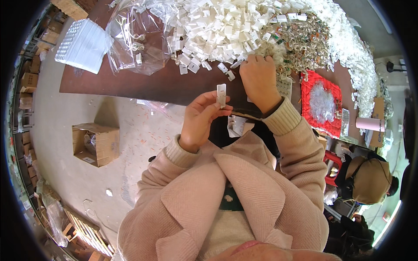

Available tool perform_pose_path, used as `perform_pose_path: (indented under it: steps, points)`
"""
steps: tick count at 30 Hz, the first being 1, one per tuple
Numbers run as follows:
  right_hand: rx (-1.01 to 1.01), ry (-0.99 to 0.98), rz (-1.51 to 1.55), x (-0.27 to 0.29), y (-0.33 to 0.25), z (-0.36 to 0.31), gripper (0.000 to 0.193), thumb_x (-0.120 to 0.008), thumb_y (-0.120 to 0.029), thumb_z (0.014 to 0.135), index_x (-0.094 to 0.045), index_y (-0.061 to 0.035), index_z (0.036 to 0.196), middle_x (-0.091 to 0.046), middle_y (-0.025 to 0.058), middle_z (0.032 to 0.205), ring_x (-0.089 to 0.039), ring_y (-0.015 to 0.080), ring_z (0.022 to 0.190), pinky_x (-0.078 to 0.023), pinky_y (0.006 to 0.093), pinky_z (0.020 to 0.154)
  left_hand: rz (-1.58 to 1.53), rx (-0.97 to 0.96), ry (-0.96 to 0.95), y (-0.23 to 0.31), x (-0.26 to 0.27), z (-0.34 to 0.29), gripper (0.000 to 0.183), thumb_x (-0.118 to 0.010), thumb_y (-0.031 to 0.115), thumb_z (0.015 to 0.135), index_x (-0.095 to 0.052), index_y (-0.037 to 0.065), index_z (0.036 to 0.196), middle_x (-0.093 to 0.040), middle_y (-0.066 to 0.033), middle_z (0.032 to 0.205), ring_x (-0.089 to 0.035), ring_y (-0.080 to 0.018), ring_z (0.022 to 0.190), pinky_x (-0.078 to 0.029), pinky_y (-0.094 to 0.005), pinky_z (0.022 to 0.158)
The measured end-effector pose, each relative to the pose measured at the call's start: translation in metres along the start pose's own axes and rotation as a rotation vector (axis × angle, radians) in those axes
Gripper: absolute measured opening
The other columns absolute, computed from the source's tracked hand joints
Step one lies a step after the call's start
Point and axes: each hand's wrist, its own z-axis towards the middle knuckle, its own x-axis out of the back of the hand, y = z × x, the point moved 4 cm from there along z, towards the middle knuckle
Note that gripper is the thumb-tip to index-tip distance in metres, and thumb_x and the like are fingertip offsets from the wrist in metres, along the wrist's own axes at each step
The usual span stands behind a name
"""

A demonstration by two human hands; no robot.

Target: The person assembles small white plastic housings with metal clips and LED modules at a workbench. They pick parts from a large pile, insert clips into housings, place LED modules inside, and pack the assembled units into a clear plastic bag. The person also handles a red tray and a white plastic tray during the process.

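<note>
Over the table's front edge, my left hand [199, 121] pinches a small white card [221, 90] upright between thumb and fingers. A short dark mark shows near its top. To its right, my right hand [260, 79] is curled at the near edge of a pile of small clear and metallic trinkets [300, 45]. Its fingertips are turned away, so whatever they grip is hidden. Beside these trinkets, a large heap of white cards [217, 32] covers the back of the table, with a few loose cards lying in front of it.
At the table's left lie stacked white sheets [83, 45] and a clear plastic bag [138, 43]. A red tray [321, 104] of clear pieces sits at right, near a pink roll [370, 124]. A cardboard box [96, 145] stands on the floor; another person [370, 180] is at right.
</note>
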Motion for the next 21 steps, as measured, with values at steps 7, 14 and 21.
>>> perform_pose_path:
  steps: [7,14,21]
  points:
    - [-0.306,0.306,0.748,0.004,0.050,-0.009,0.015,-0.067,-0.017,0.084,-0.073,-0.0051,0.090,-0.071,0.0090,0.090,-0.068,0.0288,0.082,-0.051,0.0378,0.070,0.115,-0.011,-0.002,0.002,0.007,-0.001,0.026,-0.059,0.002,0.097,-0.058,-0.002,0.123,-0.068,-0.0138,0.113,-0.068,-0.0192,0.092,-0.058,-0.0313,0.083]
    - [-0.527,0.611,1.531,0.014,0.087,-0.019,0.012,-0.070,-0.012,0.094,-0.069,-0.0008,0.099,-0.070,0.0007,0.089,-0.061,0.0055,0.080,-0.048,0.0199,0.074,0.083,-0.037,0.004,0.000,0.002,0.004,0.024,-0.063,0.002,0.095,-0.060,-0.002,0.118,-0.068,-0.0131,0.109,-0.067,-0.0181,0.091,-0.057,-0.0318,0.081]
    - [-0.374,0.469,1.719,0.041,0.053,-0.049,0.013,-0.061,-0.010,0.097,-0.062,-0.0001,0.106,-0.068,0.0097,0.087,-0.066,0.0139,0.082,-0.051,0.0271,0.074,0.030,-0.047,-0.029,0.006,-0.015,-0.001,0.024,-0.061,0.002,0.095,-0.060,-0.002,0.119,-0.069,-0.0167,0.111,-0.068,-0.0204,0.089,-0.057,-0.0319,0.077]
